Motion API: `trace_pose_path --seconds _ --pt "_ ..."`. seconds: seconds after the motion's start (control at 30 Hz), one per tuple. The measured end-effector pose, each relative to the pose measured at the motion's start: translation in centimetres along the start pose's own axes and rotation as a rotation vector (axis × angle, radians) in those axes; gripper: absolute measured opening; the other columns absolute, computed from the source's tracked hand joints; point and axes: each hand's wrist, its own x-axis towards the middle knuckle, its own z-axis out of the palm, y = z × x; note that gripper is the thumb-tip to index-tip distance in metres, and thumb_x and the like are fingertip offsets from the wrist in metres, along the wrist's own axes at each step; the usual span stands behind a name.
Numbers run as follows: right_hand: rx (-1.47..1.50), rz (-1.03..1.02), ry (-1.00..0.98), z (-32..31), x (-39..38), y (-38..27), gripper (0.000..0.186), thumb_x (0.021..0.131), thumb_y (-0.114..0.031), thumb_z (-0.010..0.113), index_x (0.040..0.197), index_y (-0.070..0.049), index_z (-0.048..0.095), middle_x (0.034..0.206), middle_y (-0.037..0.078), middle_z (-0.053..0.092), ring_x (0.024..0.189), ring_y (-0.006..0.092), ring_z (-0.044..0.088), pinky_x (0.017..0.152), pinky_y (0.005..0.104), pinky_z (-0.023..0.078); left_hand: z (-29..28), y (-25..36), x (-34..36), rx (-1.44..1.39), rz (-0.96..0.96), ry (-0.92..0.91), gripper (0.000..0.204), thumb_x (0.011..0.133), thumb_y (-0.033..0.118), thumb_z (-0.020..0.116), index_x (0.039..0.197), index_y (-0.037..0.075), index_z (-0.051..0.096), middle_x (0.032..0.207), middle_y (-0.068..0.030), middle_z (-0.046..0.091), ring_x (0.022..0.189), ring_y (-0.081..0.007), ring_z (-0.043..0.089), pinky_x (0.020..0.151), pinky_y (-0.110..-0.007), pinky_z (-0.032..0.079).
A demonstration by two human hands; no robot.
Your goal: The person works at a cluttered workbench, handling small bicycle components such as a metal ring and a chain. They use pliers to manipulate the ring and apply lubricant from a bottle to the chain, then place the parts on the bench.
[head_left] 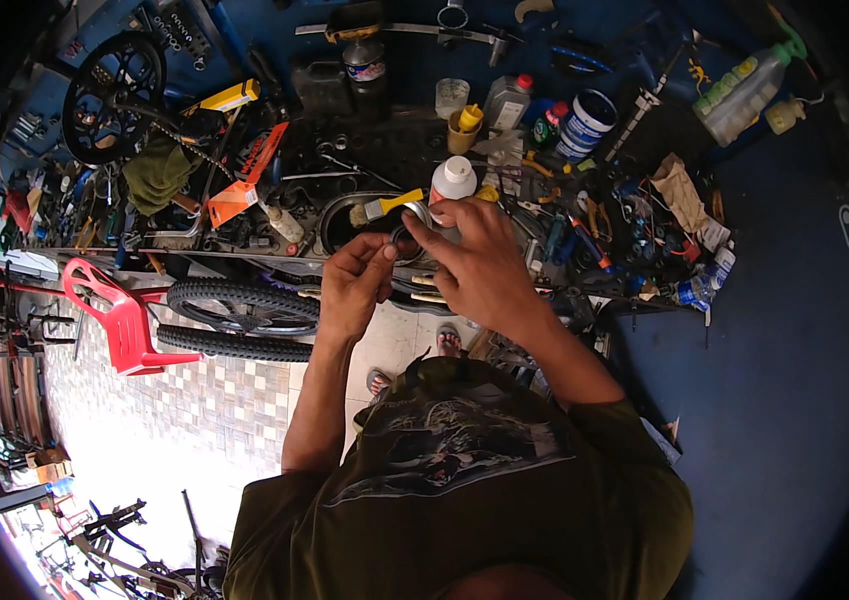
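Black in tone, a small ring-shaped part (402,238) is located between the person's two hands, above the near edge of a cluttered bench (244,253). Its finer detail is too small to tell.

Left hand (356,280): thumb and forefinger pinch the part at its near left side; the remaining fingers are curled toward the palm.

Right hand (484,260): fingers are partly spread, with the forefinger reaching to the part from the right. Whether this hand also grips it cannot be told.

Directly behind the hands, a round dark pan (320,230) rests on the bench. A brush (394,204) with a yellow handle lies at the pan, bristles to the left. A white bottle (452,178) stands just beyond the right fingers, partly hidden by them.

Farther back on the bench stand a grey jug (506,104) with a red cap and a blue-and-white tub (586,125). To the left are an orange packet (250,178), a yellow box (224,97), a green cloth (161,177) and a large black spoked ring (115,97). Hand tools lie loosely across the right end.

At floor level, two knobbed tyres, one upper (184,300) and one lower (234,343), lie near a red plastic chair (114,310). The person's feet, in sandals, show below the hands on pale tiles (389,335).
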Motion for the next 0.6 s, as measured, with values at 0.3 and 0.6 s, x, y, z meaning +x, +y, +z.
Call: trace_pose_path --seconds 0.3,0.6 --pt "-0.024 0.005 -0.049 -1.7 0.3 2.4 0.053 0.077 -0.009 0.07 0.126 -0.027 0.073 0.131 0.008 0.053 0.126 0.0321 0.045 0.109 0.0469 0.036 -0.7 -0.3 0.3 -0.081 0.003 0.054 0.016 0.102 0.013 0.062 0.107 -0.001 0.068 0.092 -0.0068 0.074 0.053 -0.0019 0.043 0.047 -0.019 0.036" --pt "-0.077 0.013 0.049 -0.3 0.6 -0.2 0.049 0.071 -0.004 0.069 0.119 -0.011 0.074 0.121 0.008 0.053 0.12 0.0307 0.047 0.104 0.046 0.04 0.1 0.0 0.3 0.138 0.025 0.043 0.012 0.1 0.012 0.065 0.107 0.003 0.065 0.101 -0.009 0.075 0.056 -0.0025 0.045 0.048 -0.019 0.037"
